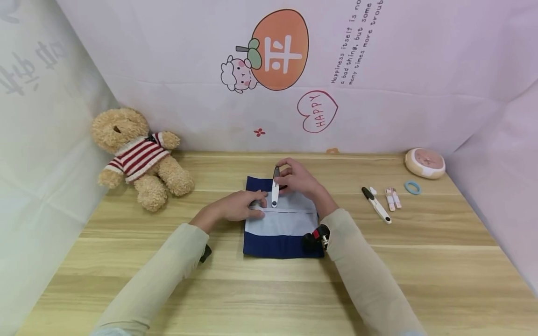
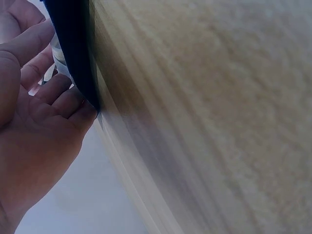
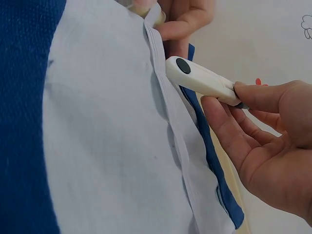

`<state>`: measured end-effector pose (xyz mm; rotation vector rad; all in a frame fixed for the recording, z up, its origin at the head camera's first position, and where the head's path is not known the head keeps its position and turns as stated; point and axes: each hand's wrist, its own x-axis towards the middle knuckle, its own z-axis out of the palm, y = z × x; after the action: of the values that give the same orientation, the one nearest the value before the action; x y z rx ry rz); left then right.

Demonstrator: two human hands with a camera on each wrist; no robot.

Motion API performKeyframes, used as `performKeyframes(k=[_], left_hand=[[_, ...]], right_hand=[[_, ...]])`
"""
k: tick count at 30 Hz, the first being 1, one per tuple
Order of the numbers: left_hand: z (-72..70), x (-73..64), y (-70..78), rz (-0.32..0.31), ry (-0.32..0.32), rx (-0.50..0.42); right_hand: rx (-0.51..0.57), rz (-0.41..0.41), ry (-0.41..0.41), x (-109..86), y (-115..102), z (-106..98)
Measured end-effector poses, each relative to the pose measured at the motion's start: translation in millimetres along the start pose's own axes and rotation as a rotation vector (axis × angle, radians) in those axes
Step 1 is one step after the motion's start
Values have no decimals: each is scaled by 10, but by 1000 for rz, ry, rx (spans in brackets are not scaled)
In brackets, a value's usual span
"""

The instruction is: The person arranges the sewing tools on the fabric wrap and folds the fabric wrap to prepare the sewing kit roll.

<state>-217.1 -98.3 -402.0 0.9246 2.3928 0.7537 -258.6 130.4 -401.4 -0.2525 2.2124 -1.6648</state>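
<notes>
Currently | right hand [image 1: 297, 179] pinching white-and-black tool [image 1: 275, 189] over blue pouch [image 1: 281, 246] | left hand [image 1: 238, 205] pinching its pocket edge [image 3: 171, 107]

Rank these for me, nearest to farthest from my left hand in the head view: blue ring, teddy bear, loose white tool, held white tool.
1. Held white tool, in your right hand, just right of your left hand.
2. Teddy bear, to the left.
3. Loose white tool, on the table, off to the right.
4. Blue ring, farther right.
</notes>
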Motion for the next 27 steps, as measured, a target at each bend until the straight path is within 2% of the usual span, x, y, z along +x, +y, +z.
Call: performKeyframes(k=[5,13,27], left_hand=[[-1,3,-9,3,-4,-15],[-9,11,-14,6,11,1],[-16,7,-7,17,-4,2]], right_hand=[[-14,8,0,22,-37,66],[-16,-23,-1,61,-48,130],[-24,16,-47,66,-26,141]])
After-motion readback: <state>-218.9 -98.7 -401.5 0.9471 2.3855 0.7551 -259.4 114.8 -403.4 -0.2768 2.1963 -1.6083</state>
